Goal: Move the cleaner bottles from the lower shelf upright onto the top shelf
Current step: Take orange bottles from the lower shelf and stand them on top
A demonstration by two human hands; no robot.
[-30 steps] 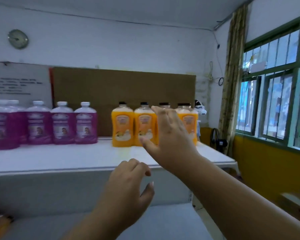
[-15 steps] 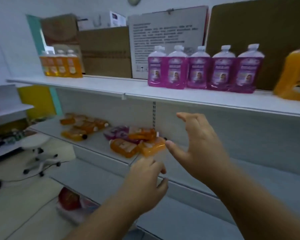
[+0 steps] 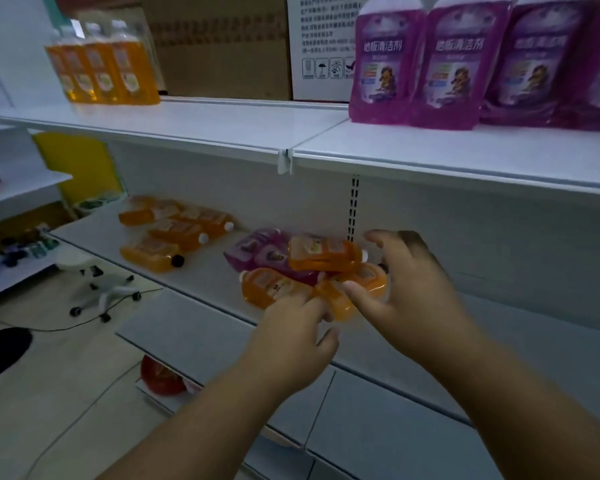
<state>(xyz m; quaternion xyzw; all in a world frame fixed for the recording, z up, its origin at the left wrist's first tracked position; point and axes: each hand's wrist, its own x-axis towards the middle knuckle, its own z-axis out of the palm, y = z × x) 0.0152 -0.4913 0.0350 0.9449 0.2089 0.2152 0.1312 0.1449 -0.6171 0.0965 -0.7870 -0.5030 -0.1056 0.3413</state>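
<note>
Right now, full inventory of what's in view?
Upright orange bottles: three, top shelf, far left.
Upright purple bottles: at least three, top shelf, right.
Lying orange bottles: about four, lower shelf, left cluster.
Mixed pile: three orange and some purple, lying, lower shelf, by the hands.
Cardboard boxes: brown, behind top shelf.
Stool: white, floor.
Left hand: reaching at pile.
Right hand: fingers spread at pile.

Small shop or stockroom interior. White metal retail shelving [image 3: 465,157] with slotted uprights and price-strip edges; rows of identical purple cleaner bottles [image 3: 385,60] and orange bottles [image 3: 104,64] faced forward; cardboard cartons [image 3: 222,46] behind; tiled floor [image 3: 49,393].
</note>
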